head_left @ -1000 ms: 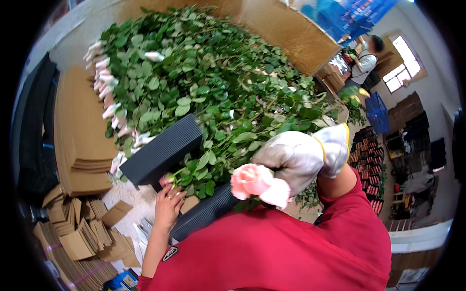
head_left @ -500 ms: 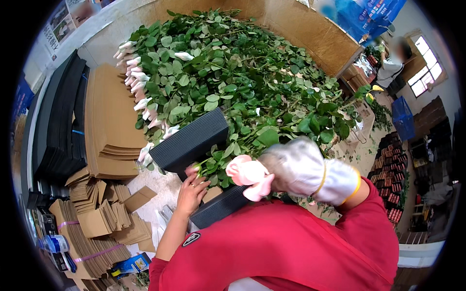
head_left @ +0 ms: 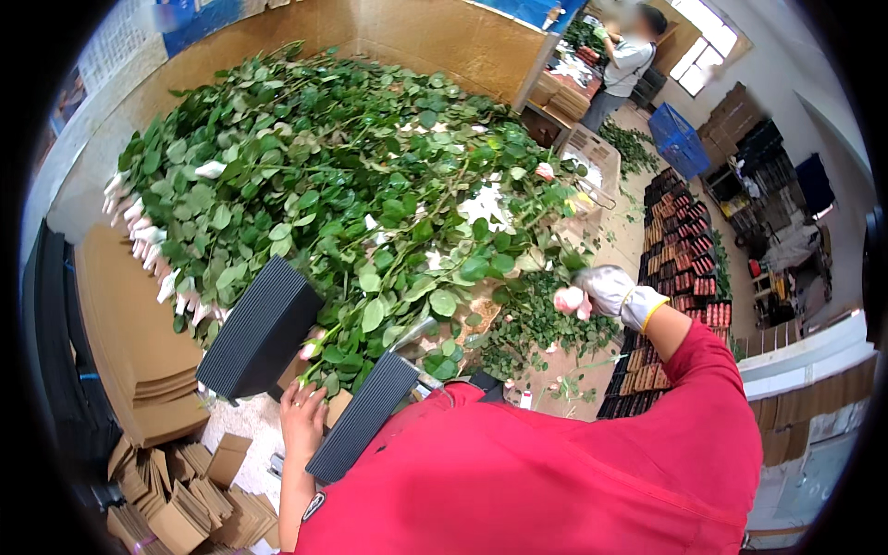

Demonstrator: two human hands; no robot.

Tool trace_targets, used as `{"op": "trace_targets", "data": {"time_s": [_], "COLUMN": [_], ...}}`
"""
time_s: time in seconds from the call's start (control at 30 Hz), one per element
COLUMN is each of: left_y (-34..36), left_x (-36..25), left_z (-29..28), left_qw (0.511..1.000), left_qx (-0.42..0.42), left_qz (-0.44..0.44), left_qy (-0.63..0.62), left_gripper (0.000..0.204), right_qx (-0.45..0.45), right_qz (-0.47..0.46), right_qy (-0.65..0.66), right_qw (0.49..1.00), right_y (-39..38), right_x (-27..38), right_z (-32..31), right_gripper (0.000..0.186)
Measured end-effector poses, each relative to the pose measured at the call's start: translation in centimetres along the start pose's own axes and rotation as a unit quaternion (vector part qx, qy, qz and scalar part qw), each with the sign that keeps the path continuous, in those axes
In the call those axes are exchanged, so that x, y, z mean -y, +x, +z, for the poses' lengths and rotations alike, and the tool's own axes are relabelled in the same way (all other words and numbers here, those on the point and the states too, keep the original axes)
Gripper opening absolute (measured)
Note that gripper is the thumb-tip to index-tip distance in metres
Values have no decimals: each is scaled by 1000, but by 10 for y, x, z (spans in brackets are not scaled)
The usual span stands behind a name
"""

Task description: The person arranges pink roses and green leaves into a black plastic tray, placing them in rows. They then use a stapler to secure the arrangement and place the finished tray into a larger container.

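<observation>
Right hand: my gloved right hand (head_left: 614, 289) is curled in on a pink rose (head_left: 571, 302), its bloom poking out toward the leafy pile; the stem is hidden from me.
Left hand: my bare left hand (head_left: 303, 422) has its fingers bent just below a second rose (head_left: 312, 346); I cannot tell whether they grip it or only rest there.
Second rose: between two upright ribbed pieces, the left panel (head_left: 262, 324) and the right panel (head_left: 363, 416), with its leaves trailing away from me.
Good handling: I'd hold each flower behind its head, lightly, since petals would likely bruise under a squeeze (the glove probably dulls my touch), and I'd free tangled leaves before any pull.
Steady side: the left hand is best kept low, off the bloom.
Wooden bay: tan boards (head_left: 444, 48) wall in the leafy pile (head_left: 305, 199), pale buds (head_left: 148, 242) lined along its left edge.
Blue crate: on the floor (head_left: 680, 141); I can't make out its contents.
Dark packs: set in rows (head_left: 680, 268), showing pinkish-red contents too small to name.
</observation>
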State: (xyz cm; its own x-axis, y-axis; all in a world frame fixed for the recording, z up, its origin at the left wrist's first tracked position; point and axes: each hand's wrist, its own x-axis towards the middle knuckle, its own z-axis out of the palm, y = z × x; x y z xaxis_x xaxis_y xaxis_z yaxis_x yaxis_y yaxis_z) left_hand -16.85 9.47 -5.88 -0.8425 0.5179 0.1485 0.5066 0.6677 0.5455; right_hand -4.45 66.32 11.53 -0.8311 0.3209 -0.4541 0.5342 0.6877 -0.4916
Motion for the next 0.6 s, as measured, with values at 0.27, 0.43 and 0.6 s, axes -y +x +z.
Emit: {"op": "trace_targets", "data": {"time_s": [0.27, 0.43, 0.6], "left_y": [-3, -1, 3], "left_x": [7, 13, 3], "left_z": [2, 8, 2], "left_qw": [997, 999, 999], "left_qx": [9, -2, 8], "left_qz": [-30, 6, -6], "left_qy": [-67, -36, -34], "left_gripper": [39, 37, 38], "right_qx": [-401, -493, -495], "right_qz": [-337, -352, -329], "right_qy": [244, 110, 43], "right_qw": [816, 787, 803], "right_y": [43, 10, -36], "right_x": [132, 250, 298], "right_z": [-150, -228, -228], "right_gripper": [26, 23, 22]}}
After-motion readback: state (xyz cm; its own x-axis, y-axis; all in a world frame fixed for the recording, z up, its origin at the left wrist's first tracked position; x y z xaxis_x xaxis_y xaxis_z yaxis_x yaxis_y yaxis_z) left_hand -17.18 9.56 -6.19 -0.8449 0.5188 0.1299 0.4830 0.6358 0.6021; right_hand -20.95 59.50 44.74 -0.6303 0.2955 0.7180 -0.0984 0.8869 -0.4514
